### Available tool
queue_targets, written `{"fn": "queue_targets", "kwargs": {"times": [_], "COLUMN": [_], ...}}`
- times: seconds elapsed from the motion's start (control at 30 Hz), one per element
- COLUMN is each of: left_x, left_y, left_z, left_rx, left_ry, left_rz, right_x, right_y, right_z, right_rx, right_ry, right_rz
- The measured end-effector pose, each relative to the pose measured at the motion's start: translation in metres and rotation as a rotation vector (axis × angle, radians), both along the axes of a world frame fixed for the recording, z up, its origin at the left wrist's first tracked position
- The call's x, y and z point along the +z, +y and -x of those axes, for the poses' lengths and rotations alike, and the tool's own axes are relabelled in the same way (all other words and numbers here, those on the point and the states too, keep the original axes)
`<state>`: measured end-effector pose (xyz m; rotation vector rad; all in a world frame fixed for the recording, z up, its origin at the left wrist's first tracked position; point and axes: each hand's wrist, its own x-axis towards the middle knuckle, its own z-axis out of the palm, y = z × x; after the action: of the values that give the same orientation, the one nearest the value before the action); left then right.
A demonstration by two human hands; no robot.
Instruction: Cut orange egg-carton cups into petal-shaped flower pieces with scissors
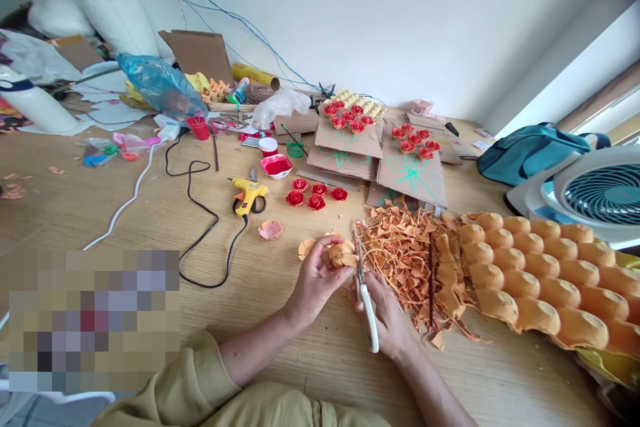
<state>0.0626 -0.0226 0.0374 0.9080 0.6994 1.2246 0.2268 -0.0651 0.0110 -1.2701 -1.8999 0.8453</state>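
Observation:
Between its fingertips, my left hand [315, 280] pinches an orange egg-carton cup [343, 253] cut into petal shapes. My right hand [385, 313] is closed round the white handles of a pair of scissors [369, 313]. The scissor blades point away from me and lie against the right edge of the cup. Behind my left hand, orange petal pieces [306, 249] rest on the table, partly hidden by the fingers. A pinkish cut cup [270, 230] lies farther left. Just right of the blades spreads a heap of orange carton scraps [400, 253].
A large orange egg tray [535, 267] fills the right side, near a fan [600, 187]. Ahead are red paper roses [317, 202], a yellow glue gun [245, 195] with a black cord, and a bowl of red paint [276, 166]. Cardboard sheets [345, 140] carry more roses.

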Motion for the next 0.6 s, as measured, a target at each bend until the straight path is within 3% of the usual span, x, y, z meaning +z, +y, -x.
{"fn": "queue_targets", "kwargs": {"times": [0.6], "left_x": [0.001], "left_y": [0.002], "left_z": [0.003], "left_rx": [0.033], "left_ry": [0.017], "left_rz": [0.022], "right_x": [0.011], "right_y": [-0.002], "right_z": [-0.001], "right_rx": [0.0], "right_ry": [0.006], "right_rz": [0.0]}}
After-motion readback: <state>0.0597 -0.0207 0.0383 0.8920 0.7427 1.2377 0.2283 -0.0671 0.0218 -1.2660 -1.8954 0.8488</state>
